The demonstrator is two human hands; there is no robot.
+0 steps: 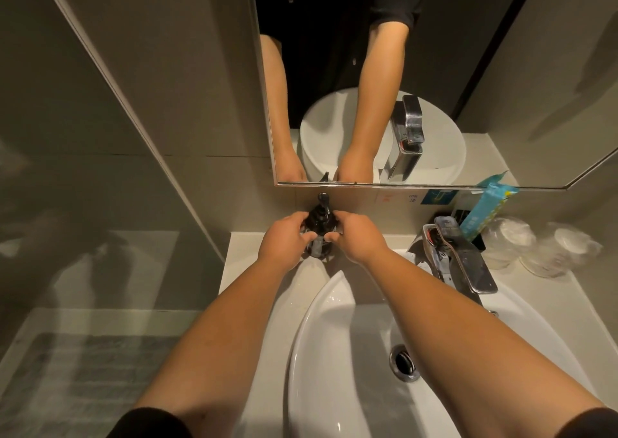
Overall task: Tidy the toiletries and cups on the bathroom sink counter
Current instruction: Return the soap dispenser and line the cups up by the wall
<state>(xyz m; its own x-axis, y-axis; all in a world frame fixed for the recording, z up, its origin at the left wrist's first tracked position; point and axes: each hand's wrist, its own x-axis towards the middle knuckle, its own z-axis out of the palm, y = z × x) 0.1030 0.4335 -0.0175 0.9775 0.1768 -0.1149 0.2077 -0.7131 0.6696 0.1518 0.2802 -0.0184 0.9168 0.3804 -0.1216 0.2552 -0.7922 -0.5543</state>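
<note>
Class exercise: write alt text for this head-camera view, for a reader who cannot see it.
Seen from above, a person's left hand and right hand grip a dark pump bottle standing on the white counter behind a white basin. A chrome faucet, plastic-wrapped cups and a blue packet sit to the right.

Dark pump bottle (319, 223): lower body being covered by left hand (284, 242) and right hand (357, 237); near sink (334, 354) rim running off the frame edge; far-right wrapped cups (535, 243) blurring together.
</note>
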